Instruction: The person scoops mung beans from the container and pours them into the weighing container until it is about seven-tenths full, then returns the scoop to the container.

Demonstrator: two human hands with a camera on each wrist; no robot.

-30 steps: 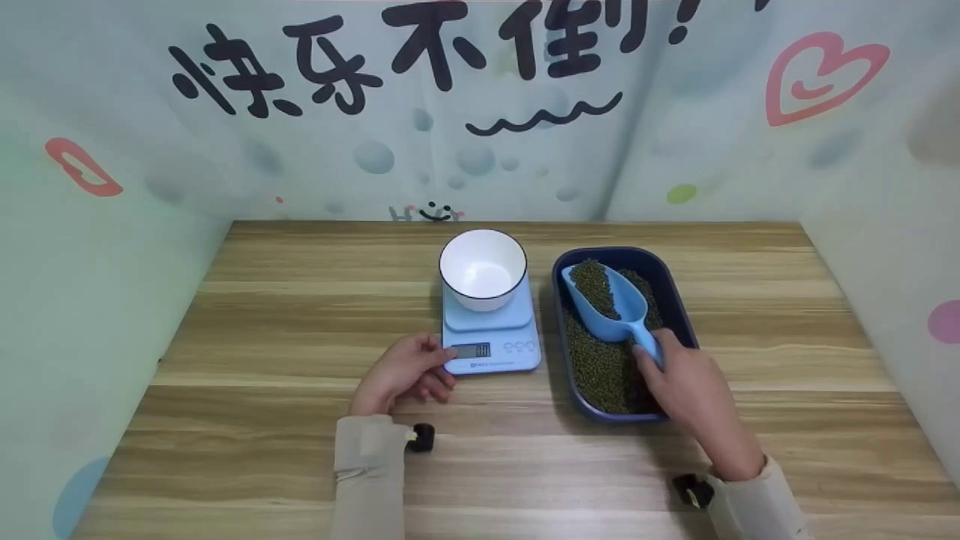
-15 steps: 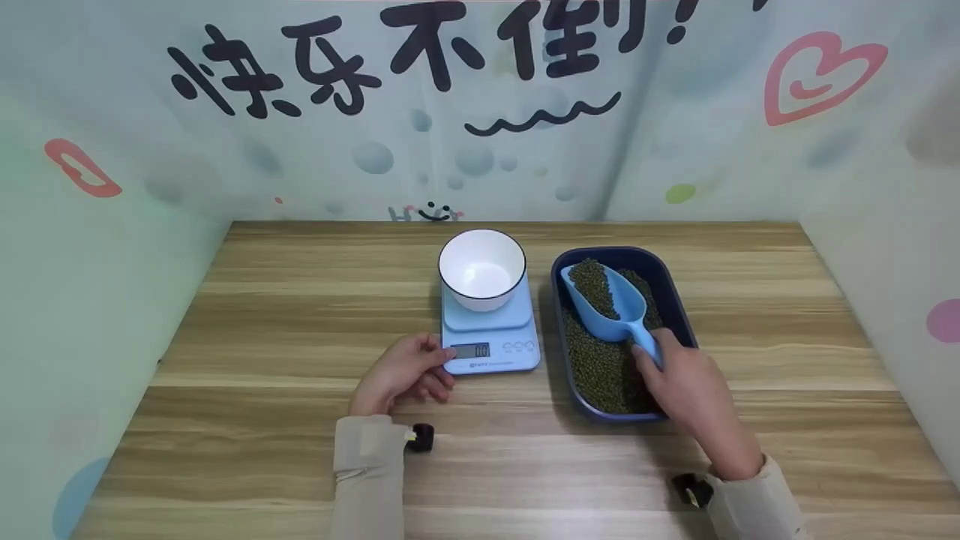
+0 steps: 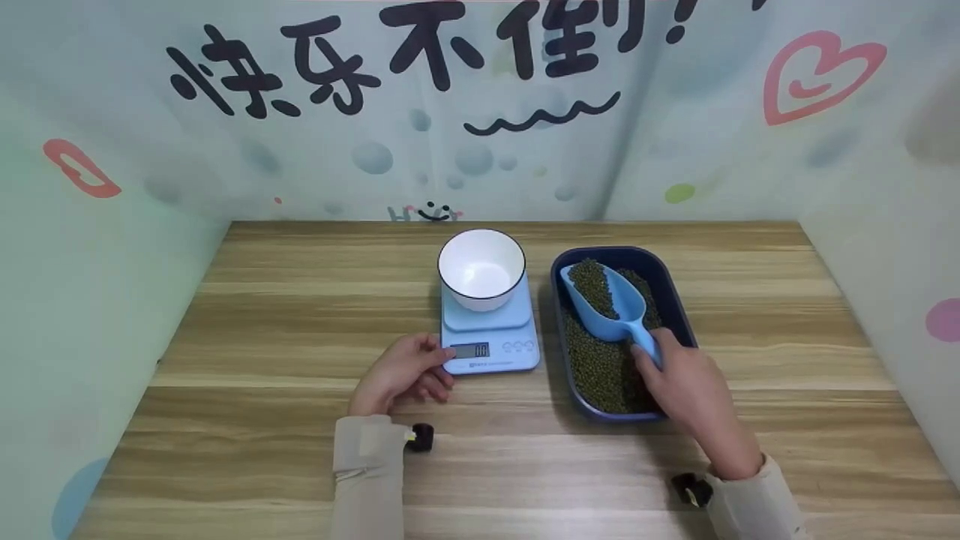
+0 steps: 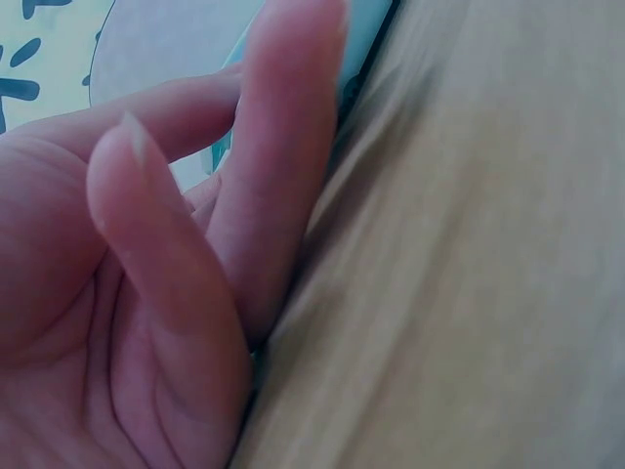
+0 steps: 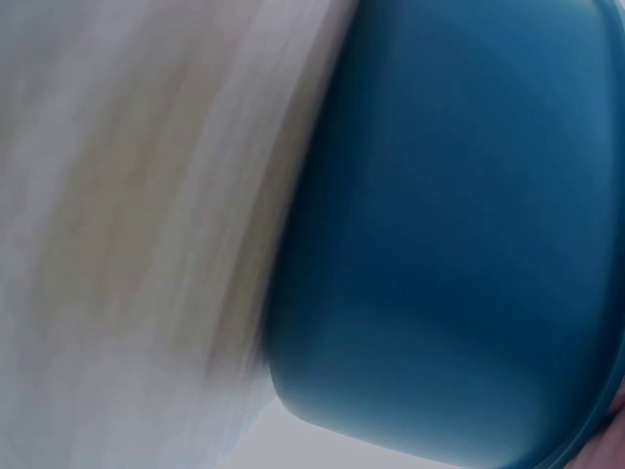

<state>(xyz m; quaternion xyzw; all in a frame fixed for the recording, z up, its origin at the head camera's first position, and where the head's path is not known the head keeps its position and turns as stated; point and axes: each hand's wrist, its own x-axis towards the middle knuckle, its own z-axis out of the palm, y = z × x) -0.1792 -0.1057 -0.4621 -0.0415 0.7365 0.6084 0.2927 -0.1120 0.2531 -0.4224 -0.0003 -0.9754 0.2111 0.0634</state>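
A light blue kitchen scale (image 3: 491, 364) lies mid-table in the head view, its display reading 0.0. On its platform stands a white bowl (image 3: 481, 270) with a dark rim and nothing inside. My left hand (image 3: 401, 371) grips the scale's front left corner, thumb on top beside the display; the other fingers curl loosely below. To the right is a dark blue tub (image 3: 679, 300) of small green beans (image 3: 600, 367). My right hand (image 3: 690, 382) holds the handle of a light blue scoop (image 3: 626, 296), whose bowl is partly filled with beans and rests within the tub.
The wooden table (image 3: 285, 315) backs onto a printed cloth wall (image 3: 315, 165), with walls at both sides. The tub stands a small gap right of the scale. In the right wrist view, the tub's outer wall (image 5: 459, 215) fills much of the picture.
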